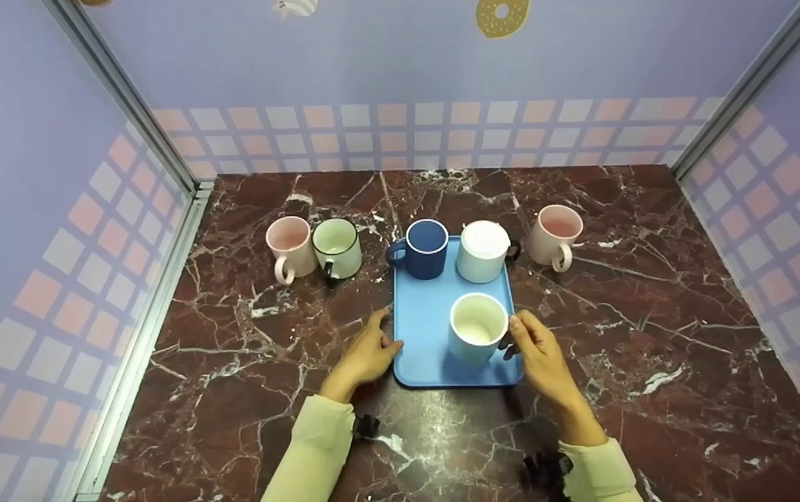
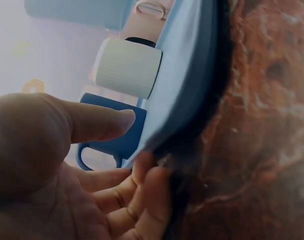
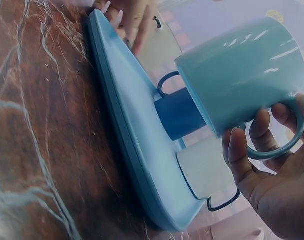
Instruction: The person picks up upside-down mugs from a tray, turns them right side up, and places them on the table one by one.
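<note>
My right hand (image 1: pixel 545 357) holds a pale blue-green mug (image 3: pixel 246 75) by its handle. It is upright above the near right of a blue tray (image 1: pixel 419 314), with a gap beneath it in the right wrist view. My left hand (image 1: pixel 365 354) grips the tray's left edge, its thumb by the rim and its fingers curled at the edge in the left wrist view. At the tray's far end, a dark blue mug (image 1: pixel 426 249) stands with its handle to the left. Beside it, a ribbed white mug (image 1: pixel 482 259) sits upside down, its dark handle to the right.
Left of the tray stand a pink mug (image 1: pixel 292 251) and a pale green mug (image 1: pixel 341 252) with a black handle, side by side. Another pink mug (image 1: pixel 554 237) stands right of the tray. Patterned panels (image 1: pixel 400 70) wall in the dark marbled table (image 1: pixel 651 314) at back and sides.
</note>
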Motion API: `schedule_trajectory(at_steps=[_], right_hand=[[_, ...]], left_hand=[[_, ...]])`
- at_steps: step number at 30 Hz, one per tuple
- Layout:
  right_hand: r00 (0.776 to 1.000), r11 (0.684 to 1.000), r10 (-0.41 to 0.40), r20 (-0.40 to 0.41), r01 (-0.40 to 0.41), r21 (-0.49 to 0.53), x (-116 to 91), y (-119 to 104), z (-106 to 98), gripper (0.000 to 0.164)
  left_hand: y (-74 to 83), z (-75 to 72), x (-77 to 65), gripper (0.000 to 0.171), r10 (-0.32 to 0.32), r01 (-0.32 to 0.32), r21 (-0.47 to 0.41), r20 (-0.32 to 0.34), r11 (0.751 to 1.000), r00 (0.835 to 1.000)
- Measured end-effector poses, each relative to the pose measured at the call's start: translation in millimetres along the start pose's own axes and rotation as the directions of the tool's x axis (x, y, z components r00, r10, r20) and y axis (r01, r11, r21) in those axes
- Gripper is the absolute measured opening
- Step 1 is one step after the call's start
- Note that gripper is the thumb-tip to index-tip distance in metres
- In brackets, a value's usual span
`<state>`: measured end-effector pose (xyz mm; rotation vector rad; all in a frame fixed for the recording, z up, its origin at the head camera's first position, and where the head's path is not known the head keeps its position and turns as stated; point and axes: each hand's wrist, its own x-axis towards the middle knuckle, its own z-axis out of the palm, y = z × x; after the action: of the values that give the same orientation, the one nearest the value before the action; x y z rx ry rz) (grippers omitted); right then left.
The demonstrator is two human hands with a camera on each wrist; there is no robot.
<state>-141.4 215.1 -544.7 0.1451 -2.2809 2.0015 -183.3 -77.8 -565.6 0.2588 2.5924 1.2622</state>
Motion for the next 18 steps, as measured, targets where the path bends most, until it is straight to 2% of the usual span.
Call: schedule_trajectory(at_steps=[5,18], right_hand=[[1.000,1.000,-0.009,-0.030,0.009,0.002,1,1,-6,0.026],[0.986,0.998,0.060,-0.158,-0.063,-0.014,1,0,-28,0.029]], left_hand=[[-3.1,1.8,2.8,0.059,0.013,-0.013,0.029,0.016,0.999,1.000],[-6.0,2.3,3.1,0.059,0.021,-0.022,0.081,0.012,0.996,1.000]])
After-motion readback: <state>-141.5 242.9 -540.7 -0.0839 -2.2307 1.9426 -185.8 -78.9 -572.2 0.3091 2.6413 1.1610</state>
